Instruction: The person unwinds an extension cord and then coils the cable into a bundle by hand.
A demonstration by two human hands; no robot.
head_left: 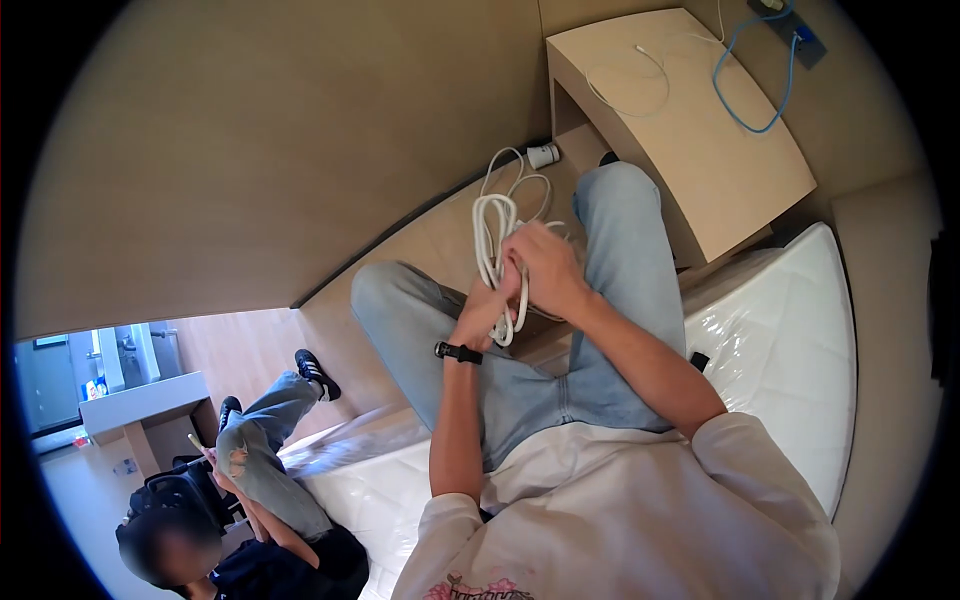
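A white cable (480,235) is gathered into long, narrow oval loops between the person's two hands, above the lap and between the bent knees. Its strands look smooth, rounded and fairly thick, and looser loops trail out on the far side toward a small, chunky white block (543,156) with a darker band; whether they join it is unclear. The left hand (487,308) has its grip closed around the near part of the bundle. The right hand (545,265) is blurred, its fingers curled against the loops, and I cannot tell how firmly its grip holds any strand.

Beyond the knees lies a flat tan board (425,240), beside a tall, plain wall panel (250,150). At far right, a pale wood table (700,140) with a smooth top carries a thin white cord (662,68); a blue cord (765,131) loops above it. A quilted white mattress (790,340) under shiny, creased plastic lies at right. At near left, another person (290,555) sits in ripped jeans.
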